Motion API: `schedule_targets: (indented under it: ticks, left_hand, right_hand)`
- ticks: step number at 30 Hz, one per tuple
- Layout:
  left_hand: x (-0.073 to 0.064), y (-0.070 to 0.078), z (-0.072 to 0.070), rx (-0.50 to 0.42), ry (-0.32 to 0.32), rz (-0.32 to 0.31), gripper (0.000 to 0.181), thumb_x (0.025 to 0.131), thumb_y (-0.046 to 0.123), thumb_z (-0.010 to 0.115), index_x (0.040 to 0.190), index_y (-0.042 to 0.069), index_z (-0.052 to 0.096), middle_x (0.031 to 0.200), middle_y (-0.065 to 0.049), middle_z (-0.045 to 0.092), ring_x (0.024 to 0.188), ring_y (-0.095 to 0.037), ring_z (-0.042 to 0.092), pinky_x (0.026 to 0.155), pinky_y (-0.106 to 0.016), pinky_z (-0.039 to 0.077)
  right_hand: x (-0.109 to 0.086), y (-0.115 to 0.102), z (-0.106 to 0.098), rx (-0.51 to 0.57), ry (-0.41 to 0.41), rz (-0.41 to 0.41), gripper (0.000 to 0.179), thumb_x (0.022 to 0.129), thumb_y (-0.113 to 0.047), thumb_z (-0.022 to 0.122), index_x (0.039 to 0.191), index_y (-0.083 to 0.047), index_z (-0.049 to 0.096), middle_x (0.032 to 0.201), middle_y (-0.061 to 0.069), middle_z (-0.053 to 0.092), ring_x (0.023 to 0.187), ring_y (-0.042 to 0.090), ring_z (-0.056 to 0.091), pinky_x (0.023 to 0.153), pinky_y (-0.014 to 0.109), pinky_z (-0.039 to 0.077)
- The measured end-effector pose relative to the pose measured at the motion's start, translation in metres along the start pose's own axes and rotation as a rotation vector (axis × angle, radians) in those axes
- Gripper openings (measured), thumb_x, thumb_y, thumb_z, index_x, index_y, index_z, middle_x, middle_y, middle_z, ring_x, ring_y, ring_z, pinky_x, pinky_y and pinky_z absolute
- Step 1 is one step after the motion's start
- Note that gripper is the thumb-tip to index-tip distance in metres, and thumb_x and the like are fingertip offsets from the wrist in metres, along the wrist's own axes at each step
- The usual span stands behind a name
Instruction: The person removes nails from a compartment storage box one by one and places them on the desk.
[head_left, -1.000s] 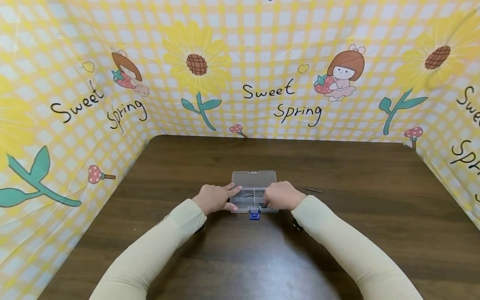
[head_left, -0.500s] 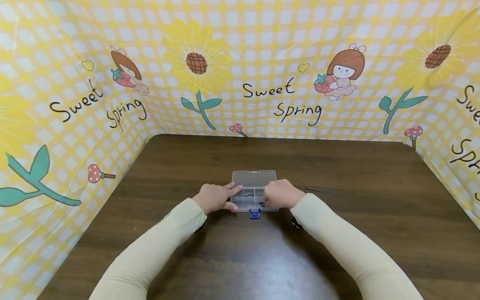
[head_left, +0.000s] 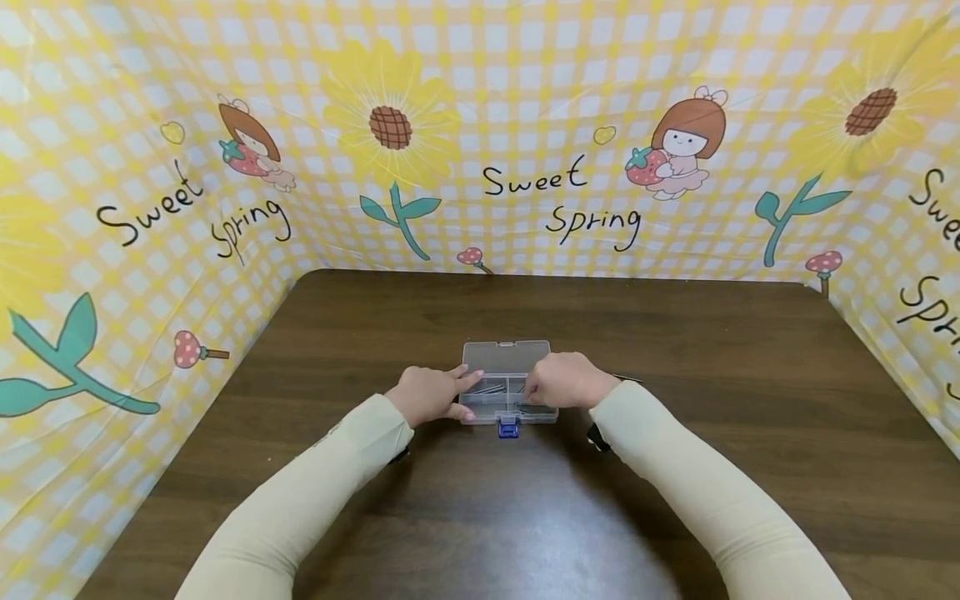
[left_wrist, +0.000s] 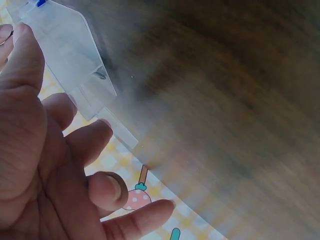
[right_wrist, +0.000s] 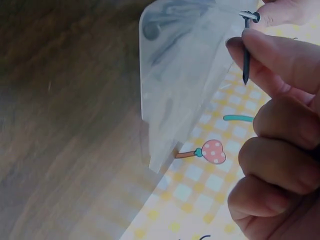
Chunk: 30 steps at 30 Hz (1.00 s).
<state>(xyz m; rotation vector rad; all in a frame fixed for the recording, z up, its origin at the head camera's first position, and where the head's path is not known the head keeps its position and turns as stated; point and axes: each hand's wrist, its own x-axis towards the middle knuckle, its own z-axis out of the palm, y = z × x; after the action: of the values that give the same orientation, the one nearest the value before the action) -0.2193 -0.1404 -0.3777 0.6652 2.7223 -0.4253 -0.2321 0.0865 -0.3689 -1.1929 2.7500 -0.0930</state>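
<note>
A clear plastic divided box [head_left: 487,413] lies on the table with its lid [head_left: 497,358] raised at the back and a blue latch [head_left: 508,428] at the front. My left hand [head_left: 427,395] rests its fingers and thumb at the box's left end. Several silver nails [head_left: 491,389] lie in the back left compartment. Over the right half of the box, my right hand [head_left: 568,380] pinches a dark nail [right_wrist: 246,65] between thumb and forefinger, point down in the right wrist view. Thin dark pieces [head_left: 534,409] lie in the front right compartment.
A thin dark nail [head_left: 632,381] lies on the brown table [head_left: 690,333], partly hidden behind the right sleeve. A yellow checked cloth [head_left: 450,225] with printed flowers stands around the table's back and sides.
My right hand has risen slightly from the front right compartment and moved back, uncovering the dark pieces there. The right sleeve now covers part of the loose nail. My left hand stays put.
</note>
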Motion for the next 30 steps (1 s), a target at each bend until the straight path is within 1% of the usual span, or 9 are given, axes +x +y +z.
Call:
schedule_targets:
  ticks: [1, 3, 6, 8, 10, 13, 17, 25, 30]
  left_hand:
    - [0.0, 0.0, 0.0, -0.001, 0.002, 0.0, 0.078, 0.084, 0.063, 0.05, 0.152, 0.032, 0.029, 0.152, 0.006, 0.035, 0.044, -0.015, 0.033, 0.046, -0.028, 0.028]
    - [0.0, 0.0, 0.0, -0.007, 0.001, 0.001, 0.078, 0.084, 0.062, 0.05, 0.152, 0.032, 0.028, 0.152, 0.006, 0.034, 0.044, -0.015, 0.031, 0.047, -0.028, 0.027]
    - [0.0, -0.001, 0.0, -0.019, -0.007, 0.007, 0.078, 0.084, 0.061, 0.05, 0.152, 0.032, 0.026, 0.153, 0.005, 0.033, 0.043, -0.014, 0.028, 0.047, -0.028, 0.026]
    - [0.0, -0.001, 0.0, -0.03, -0.012, 0.011, 0.078, 0.085, 0.061, 0.051, 0.153, 0.031, 0.026, 0.153, 0.005, 0.033, 0.043, -0.014, 0.025, 0.047, -0.028, 0.026]
    - [-0.001, -0.001, 0.0, -0.036, -0.015, 0.013, 0.078, 0.085, 0.06, 0.051, 0.153, 0.031, 0.026, 0.153, 0.004, 0.033, 0.043, -0.013, 0.025, 0.048, -0.028, 0.026]
    - [-0.001, 0.0, -0.001, -0.044, -0.012, 0.017, 0.078, 0.085, 0.06, 0.052, 0.152, 0.03, 0.027, 0.153, 0.004, 0.033, 0.043, -0.013, 0.025, 0.048, -0.028, 0.026]
    - [-0.001, 0.0, -0.002, -0.047, -0.015, 0.016, 0.077, 0.085, 0.06, 0.052, 0.152, 0.03, 0.027, 0.153, 0.004, 0.034, 0.044, -0.014, 0.027, 0.049, -0.028, 0.026]
    - [0.0, 0.001, -0.002, -0.055, -0.036, 0.006, 0.078, 0.085, 0.06, 0.051, 0.153, 0.032, 0.026, 0.153, 0.005, 0.032, 0.044, -0.014, 0.027, 0.049, -0.028, 0.027]
    - [0.001, 0.0, 0.0, -0.052, -0.033, -0.001, 0.078, 0.084, 0.06, 0.052, 0.153, 0.033, 0.025, 0.154, 0.006, 0.031, 0.044, -0.013, 0.027, 0.048, -0.029, 0.027]
  right_hand:
    - [-0.001, 0.001, -0.001, 0.015, -0.002, 0.011, 0.013, 0.089, -0.015, 0.065, 0.084, -0.019, 0.077, 0.093, -0.005, 0.071, 0.082, 0.011, 0.064, 0.067, 0.035, 0.052]
    - [-0.003, 0.003, -0.003, 0.044, -0.006, 0.028, 0.015, 0.09, -0.013, 0.064, 0.083, -0.019, 0.076, 0.094, -0.005, 0.071, 0.083, 0.011, 0.064, 0.066, 0.034, 0.051]
    - [-0.007, 0.008, -0.004, 0.085, -0.022, 0.042, 0.019, 0.091, -0.012, 0.061, 0.077, -0.017, 0.073, 0.082, -0.006, 0.068, 0.071, 0.009, 0.057, 0.061, 0.031, 0.046]
    - [-0.009, 0.011, -0.004, 0.099, -0.019, 0.053, 0.018, 0.092, -0.012, 0.062, 0.077, -0.017, 0.072, 0.076, -0.008, 0.065, 0.066, 0.007, 0.053, 0.059, 0.029, 0.044]
    - [-0.012, 0.014, -0.003, 0.094, -0.003, 0.059, 0.016, 0.091, -0.014, 0.063, 0.079, -0.016, 0.073, 0.073, -0.008, 0.063, 0.064, 0.007, 0.053, 0.06, 0.029, 0.045]
    - [-0.015, 0.018, -0.001, 0.057, 0.051, 0.06, 0.011, 0.089, -0.015, 0.066, 0.083, -0.017, 0.075, 0.074, -0.01, 0.065, 0.069, 0.007, 0.059, 0.064, 0.032, 0.05]
    - [-0.019, 0.018, -0.001, 0.014, 0.102, 0.048, 0.01, 0.086, -0.015, 0.068, 0.081, -0.019, 0.075, 0.07, -0.012, 0.065, 0.069, 0.009, 0.062, 0.063, 0.033, 0.051]
    - [-0.022, 0.017, -0.003, 0.043, 0.121, 0.076, 0.007, 0.086, -0.015, 0.07, 0.084, -0.016, 0.076, 0.08, -0.007, 0.07, 0.072, 0.01, 0.064, 0.065, 0.033, 0.052]
    - [-0.028, 0.023, -0.002, 0.047, 0.128, 0.101, 0.007, 0.086, -0.017, 0.07, 0.085, -0.016, 0.076, 0.082, -0.006, 0.071, 0.073, 0.011, 0.064, 0.066, 0.033, 0.052]
